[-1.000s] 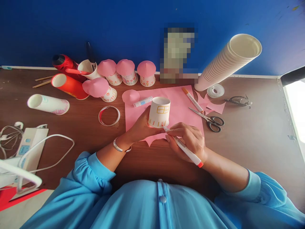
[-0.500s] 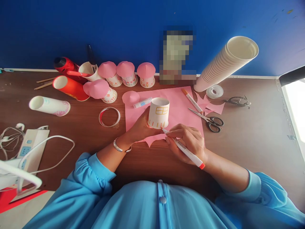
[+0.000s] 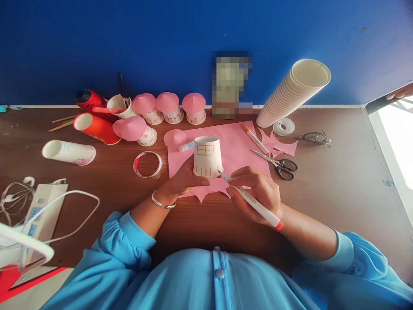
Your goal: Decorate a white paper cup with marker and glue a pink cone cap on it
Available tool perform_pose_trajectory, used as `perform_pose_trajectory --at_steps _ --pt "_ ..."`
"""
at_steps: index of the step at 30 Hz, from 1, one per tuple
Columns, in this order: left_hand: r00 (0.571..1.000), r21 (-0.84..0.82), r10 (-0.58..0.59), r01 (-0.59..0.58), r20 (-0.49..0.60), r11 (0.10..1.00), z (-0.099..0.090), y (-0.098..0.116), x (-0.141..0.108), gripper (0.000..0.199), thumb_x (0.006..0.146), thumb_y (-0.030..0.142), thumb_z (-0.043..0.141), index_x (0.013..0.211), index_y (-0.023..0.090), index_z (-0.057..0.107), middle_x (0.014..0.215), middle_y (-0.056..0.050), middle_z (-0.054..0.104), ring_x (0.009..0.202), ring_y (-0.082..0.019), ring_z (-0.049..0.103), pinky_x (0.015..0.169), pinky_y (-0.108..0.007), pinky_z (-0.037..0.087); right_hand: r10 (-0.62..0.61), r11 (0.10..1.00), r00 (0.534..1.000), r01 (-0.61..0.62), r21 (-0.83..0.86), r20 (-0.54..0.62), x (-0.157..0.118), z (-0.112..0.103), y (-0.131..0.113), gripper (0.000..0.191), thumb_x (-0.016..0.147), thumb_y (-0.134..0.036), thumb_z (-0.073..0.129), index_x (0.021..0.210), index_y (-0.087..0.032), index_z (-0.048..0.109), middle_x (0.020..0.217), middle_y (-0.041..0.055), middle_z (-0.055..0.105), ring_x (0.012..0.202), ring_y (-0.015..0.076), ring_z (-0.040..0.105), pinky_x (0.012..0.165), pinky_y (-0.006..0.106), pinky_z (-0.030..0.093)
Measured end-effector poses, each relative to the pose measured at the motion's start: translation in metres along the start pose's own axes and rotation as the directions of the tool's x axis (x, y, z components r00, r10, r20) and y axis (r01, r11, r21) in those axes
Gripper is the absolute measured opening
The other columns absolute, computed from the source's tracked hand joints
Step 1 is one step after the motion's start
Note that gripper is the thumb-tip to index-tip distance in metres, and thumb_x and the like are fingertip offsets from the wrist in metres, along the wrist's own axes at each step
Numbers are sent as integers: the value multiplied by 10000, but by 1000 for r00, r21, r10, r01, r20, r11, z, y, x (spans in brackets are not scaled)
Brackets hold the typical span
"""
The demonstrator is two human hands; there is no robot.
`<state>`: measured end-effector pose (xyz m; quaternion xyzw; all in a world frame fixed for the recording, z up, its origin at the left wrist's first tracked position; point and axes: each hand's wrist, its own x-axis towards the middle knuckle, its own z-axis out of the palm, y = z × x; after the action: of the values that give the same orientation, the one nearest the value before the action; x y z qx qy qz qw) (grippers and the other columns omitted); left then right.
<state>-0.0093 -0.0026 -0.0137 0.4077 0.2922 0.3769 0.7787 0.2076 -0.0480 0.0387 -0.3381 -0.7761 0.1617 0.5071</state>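
A white paper cup (image 3: 207, 161) is held by my left hand (image 3: 187, 177), its thumb along the lower edge and the other fingers hidden behind. On the cup's wall are a yellow drawn window and short red and yellow strokes near the bottom. My right hand (image 3: 258, 191) grips a white marker (image 3: 254, 203) with a red end, its tip at the cup's lower right edge. Beneath both lies a sheet of pink paper (image 3: 237, 142) with a jagged near edge. Just behind the cup rests a glue stick (image 3: 186, 146), partly covered.
Black-handled scissors (image 3: 285, 168) and an orange-ended marker (image 3: 254, 138) lie to the right, near a leaning stack of paper cups (image 3: 295, 92). Cups with pink cone roofs (image 3: 193, 103) line the back. A tape roll (image 3: 147, 164) and a power strip (image 3: 45, 200) are left.
My left hand has turned the cup slightly, shifting its drawn window leftward. The marker tip has moved from the bottom front edge to the lower right side. The whole view has shifted a little.
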Motion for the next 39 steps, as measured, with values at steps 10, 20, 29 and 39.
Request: perform_pose_trajectory --at_steps 10,20,29,39 --pt "1000 13 -4 4 3 1000 5 6 0 662 596 329 1047 1178 220 750 1120 -76 813 1008 -247 755 889 -354 589 11 1000 1000 -11 -1 7 0 2 1 138 991 -128 677 1066 -230 622 806 33 726 676 161 740 574 262 607" --pt "999 12 -32 32 12 999 5 6 -1 648 609 346 1042 1168 221 740 1112 -81 804 989 -243 737 879 -362 585 3 1000 1000 -3 -26 21 0 2 2 119 1004 -142 665 1069 -225 611 815 29 737 679 160 748 578 257 606" --pt "1000 32 -14 13 9 999 3 5 1 607 611 359 1042 1129 212 763 1007 -60 798 903 -217 720 826 -344 573 -9 999 998 11 -46 56 -1 3 -1 126 973 -109 637 988 -221 582 704 -7 687 610 140 706 541 230 549" --pt "998 -90 -62 63 14 994 -5 6 -2 913 603 437 1003 1430 270 655 1240 -114 794 1190 -365 739 1011 -507 596 9 998 1000 -8 54 -18 2 -3 -3 200 933 -78 662 1072 -218 627 778 21 708 666 174 727 579 281 609"
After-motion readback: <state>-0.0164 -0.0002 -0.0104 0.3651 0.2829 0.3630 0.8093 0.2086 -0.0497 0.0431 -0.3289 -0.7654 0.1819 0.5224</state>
